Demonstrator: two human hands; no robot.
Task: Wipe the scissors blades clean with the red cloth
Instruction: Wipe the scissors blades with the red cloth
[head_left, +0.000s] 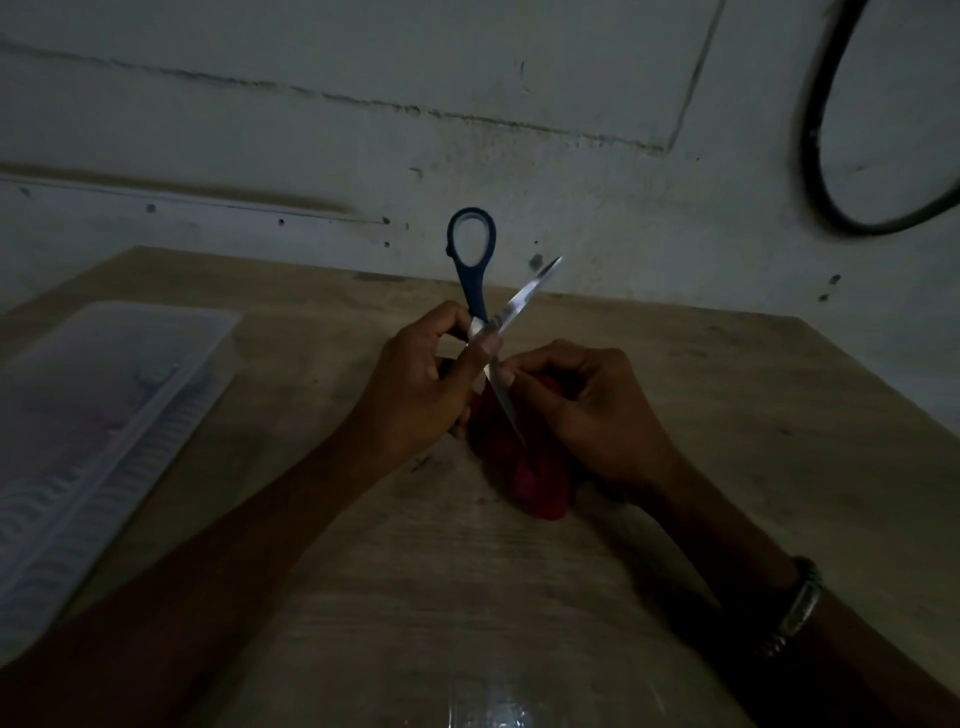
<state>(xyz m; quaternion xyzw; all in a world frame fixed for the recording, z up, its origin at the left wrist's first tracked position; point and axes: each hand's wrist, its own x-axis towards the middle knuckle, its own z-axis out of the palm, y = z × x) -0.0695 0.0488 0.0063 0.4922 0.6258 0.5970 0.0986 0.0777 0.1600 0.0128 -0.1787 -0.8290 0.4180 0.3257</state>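
Blue-handled scissors (474, 270) stand spread wide above the wooden table (727, 415). One handle loop points up toward the wall. One blade sticks up to the right, the other slants down into the red cloth (535, 483). My left hand (415, 389) grips the scissors near the pivot, thumb against the metal. My right hand (587, 410) holds the red cloth bunched against the lower blade, fingertips touching it. The cloth hangs below both hands, close to the tabletop. The second handle is hidden behind my left hand.
A translucent plastic box (98, 415) with a lid lies on the table's left side. A stained white wall (467, 130) rises right behind the table. A black cable loop (815, 156) hangs on it at upper right. My right wrist wears a bracelet (800, 603).
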